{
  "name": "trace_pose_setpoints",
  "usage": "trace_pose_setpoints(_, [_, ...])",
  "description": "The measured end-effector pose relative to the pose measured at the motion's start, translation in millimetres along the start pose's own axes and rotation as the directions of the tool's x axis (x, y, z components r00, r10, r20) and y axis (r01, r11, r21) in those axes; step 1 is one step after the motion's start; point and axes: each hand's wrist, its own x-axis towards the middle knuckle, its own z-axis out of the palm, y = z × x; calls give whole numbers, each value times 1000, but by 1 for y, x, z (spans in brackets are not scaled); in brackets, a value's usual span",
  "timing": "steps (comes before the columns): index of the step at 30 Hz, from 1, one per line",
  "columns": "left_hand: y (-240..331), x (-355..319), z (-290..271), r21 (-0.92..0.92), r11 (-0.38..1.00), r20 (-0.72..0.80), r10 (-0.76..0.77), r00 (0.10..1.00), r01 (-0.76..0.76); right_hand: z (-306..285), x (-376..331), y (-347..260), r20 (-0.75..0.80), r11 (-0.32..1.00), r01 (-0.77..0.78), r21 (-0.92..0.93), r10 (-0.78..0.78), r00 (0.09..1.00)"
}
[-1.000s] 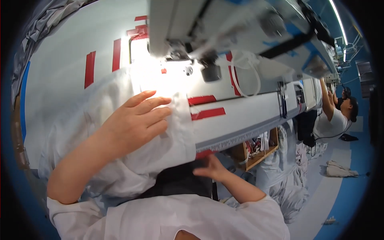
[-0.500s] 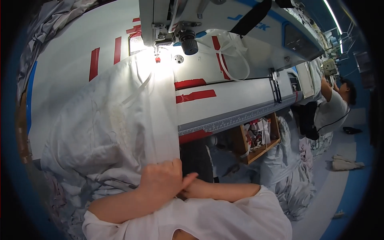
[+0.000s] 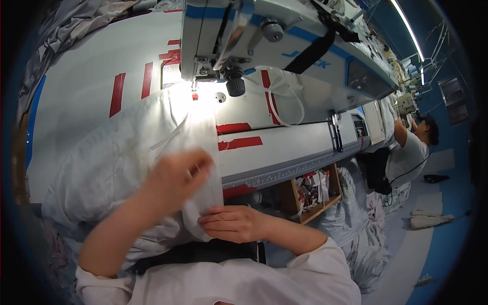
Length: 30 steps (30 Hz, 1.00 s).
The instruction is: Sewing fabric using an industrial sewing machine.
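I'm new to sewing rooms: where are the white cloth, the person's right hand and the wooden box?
White cloth [image 3: 117,145], head view: its broad left part.
Right hand [image 3: 238,224], head view: its back.
Wooden box [image 3: 321,209], head view: its near wall.

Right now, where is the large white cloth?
In the head view, the large white cloth spreads left of centre over the pale worktable, running from the needle end of the white-and-blue sewing machine down to the right hand.
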Motion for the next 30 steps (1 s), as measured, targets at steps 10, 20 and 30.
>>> trace_pose_setpoints(10, [-71,91,-51,274,962,-467,140,873,-8,-21,12,14,-30,994,-105,31,106,994])
trace_pose_setpoints(20, [-88,147,-79,333,940,-509,245,825,-74,-46,34,52,69,945,-223,241,212,975])
trace_pose_setpoints(30, [-121,199,-99,474,879,-521,227,823,57,-76,64,102,233,928,-284,242,229,945])
